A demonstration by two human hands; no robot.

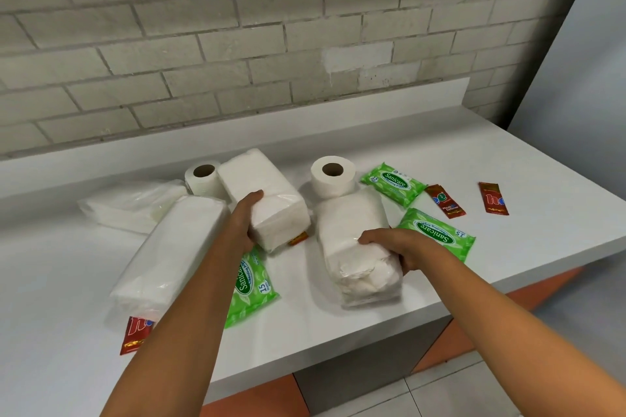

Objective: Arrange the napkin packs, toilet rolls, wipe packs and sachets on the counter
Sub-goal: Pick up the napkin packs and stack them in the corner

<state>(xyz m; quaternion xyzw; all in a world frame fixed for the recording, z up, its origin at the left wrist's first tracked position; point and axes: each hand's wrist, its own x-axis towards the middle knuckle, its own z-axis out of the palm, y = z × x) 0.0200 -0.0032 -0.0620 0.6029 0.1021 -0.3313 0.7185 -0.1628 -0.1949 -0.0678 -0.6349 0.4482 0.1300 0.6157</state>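
Observation:
My left hand (244,220) grips the near end of a white napkin pack (267,193) at the counter's middle. My right hand (403,247) clasps the side of another napkin pack (355,240) lying to the right. A third, long napkin pack (169,257) lies at the left. Two toilet rolls stand upright behind, one (203,179) left and one (333,176) right. Green wipe packs lie at the back right (393,183), under my right hand (437,234) and under my left forearm (252,284). Red sachets lie at the right (445,201) (493,198), front left (135,335) and under the middle pack (298,239).
The white counter (338,325) ends in a front edge near me and a right edge past the sachets. A flat clear plastic pack (132,203) lies at the back left. A low white upstand (305,122) and a brick wall (271,27) close the back.

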